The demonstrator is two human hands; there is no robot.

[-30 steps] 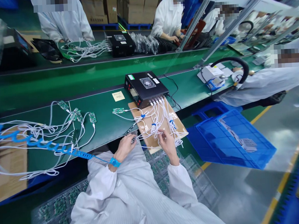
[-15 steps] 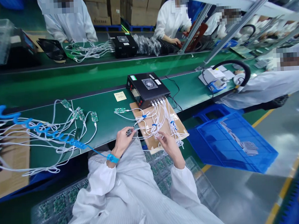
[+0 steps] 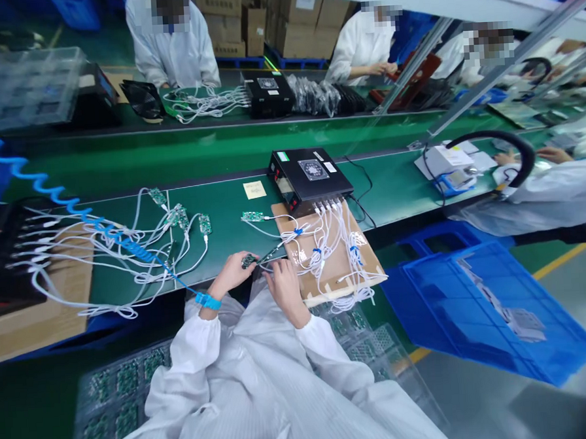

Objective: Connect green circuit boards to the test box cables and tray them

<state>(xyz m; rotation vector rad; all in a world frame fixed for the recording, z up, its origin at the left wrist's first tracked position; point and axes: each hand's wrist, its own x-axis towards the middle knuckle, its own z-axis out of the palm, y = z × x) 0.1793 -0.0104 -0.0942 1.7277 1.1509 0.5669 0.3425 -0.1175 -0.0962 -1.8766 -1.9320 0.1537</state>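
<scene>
My left hand [image 3: 231, 275], with a blue wrist strap [image 3: 209, 301], pinches a small green circuit board [image 3: 248, 260] over the bench's front edge. Close by on the right, my right hand [image 3: 285, 287] has its fingers bent together beside the board; what they hold is hidden. White cables [image 3: 323, 241] with blue ties spread over a cardboard sheet [image 3: 345, 283] and run to a black box with a fan grille [image 3: 314, 169]. Another green board [image 3: 252, 216], plugged to one cable, lies left of the cardboard.
More boards [image 3: 179, 216] and tangled white cables lie at left, below a coiled blue cord [image 3: 76, 210]. A yellow note [image 3: 255, 190] lies behind. Blue bins [image 3: 499, 313] stand right; board trays [image 3: 120, 392] sit low by my lap. Co-workers sit across and at right.
My right hand has left the cables on the cardboard and moved left, close to the board in my left hand. The view has shifted, so the scene sits further right.
</scene>
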